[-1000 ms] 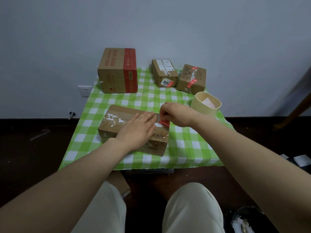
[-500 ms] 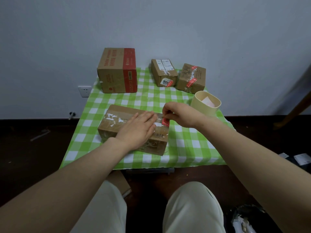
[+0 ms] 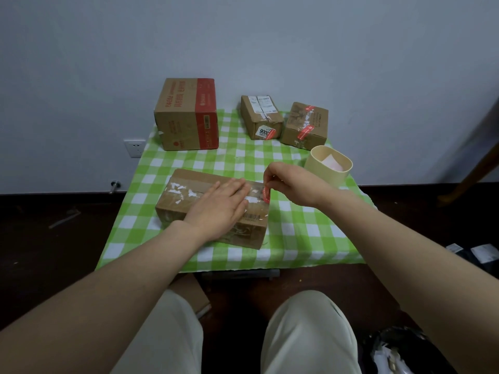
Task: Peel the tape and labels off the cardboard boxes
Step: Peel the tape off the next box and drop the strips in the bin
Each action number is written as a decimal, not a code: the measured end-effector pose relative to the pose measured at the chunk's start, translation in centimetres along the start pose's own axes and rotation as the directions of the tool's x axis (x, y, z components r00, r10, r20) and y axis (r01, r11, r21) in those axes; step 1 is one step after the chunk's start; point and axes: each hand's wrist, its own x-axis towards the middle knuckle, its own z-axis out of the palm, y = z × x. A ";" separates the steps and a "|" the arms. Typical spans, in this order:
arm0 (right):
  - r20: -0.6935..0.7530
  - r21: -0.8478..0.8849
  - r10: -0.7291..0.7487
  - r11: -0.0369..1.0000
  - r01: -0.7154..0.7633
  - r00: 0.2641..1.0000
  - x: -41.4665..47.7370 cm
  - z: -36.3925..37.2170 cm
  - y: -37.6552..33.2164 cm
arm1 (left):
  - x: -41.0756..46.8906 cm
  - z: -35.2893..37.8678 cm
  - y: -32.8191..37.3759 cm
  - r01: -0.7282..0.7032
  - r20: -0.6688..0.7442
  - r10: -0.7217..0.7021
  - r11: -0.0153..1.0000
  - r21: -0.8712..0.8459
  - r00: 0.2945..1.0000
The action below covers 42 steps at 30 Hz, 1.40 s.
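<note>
Our right hand (image 3: pixel 294 184) pinched the upper end of a red label strip (image 3: pixel 266 194) between thumb and fingertips, the other fingers curled in. The strip stood up off the right end of the near cardboard box (image 3: pixel 194 179), and whether its lower end was stuck to the cardboard we could not tell. Just left of that pinch our left hand (image 3: pixel 218 209) lay flat on the box top, fingers straight and together, pressing down and holding nothing. Farther left of the pinch, white scraps of torn label (image 3: pixel 179 188) speckled the top, and just below it a barcode sticker (image 3: pixel 252 217) sat at the front edge. The box rested on a green-checked tablecloth (image 3: pixel 297 233). Just right of the pinch and a little beyond stood a beige cup (image 3: pixel 324 174) with pink paper inside. Well beyond it, by the wall, stood three more boxes: a large red-banded box (image 3: pixel 186 114), a white-labelled box (image 3: pixel 260 117) and a red-taped box (image 3: pixel 305 125).
</note>
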 end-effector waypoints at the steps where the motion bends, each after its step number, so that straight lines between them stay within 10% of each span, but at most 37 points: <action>1: -0.012 0.003 -0.010 1.000 0.010 1.000 -0.1 0.0 0.1 | 0.0 0.0 0.0 -0.002 -0.003 0.002 1.000 -0.001 1.000; 14: -0.083 0.182 0.007 0.983 0.008 0.997 -1.7 -0.3 1.8 | 0.1 0.1 -0.1 0.005 -0.021 -0.005 1.000 -0.026 1.000; 19: -0.116 0.673 0.408 0.703 -0.231 0.905 -1.8 -0.3 0.6 | -0.1 -0.1 0.2 0.015 -0.017 -0.016 0.999 -0.040 1.000; 28: 0.232 0.566 0.671 0.496 -0.658 0.705 -0.3 -0.3 -1.9 | -0.1 -0.2 0.3 0.021 -0.019 -0.021 0.999 -0.032 1.000; 42: 0.211 0.797 0.644 0.322 -0.510 0.736 -2.4 -0.2 0.0 | 0.0 -0.1 0.4 0.017 -0.019 -0.018 0.999 -0.043 1.000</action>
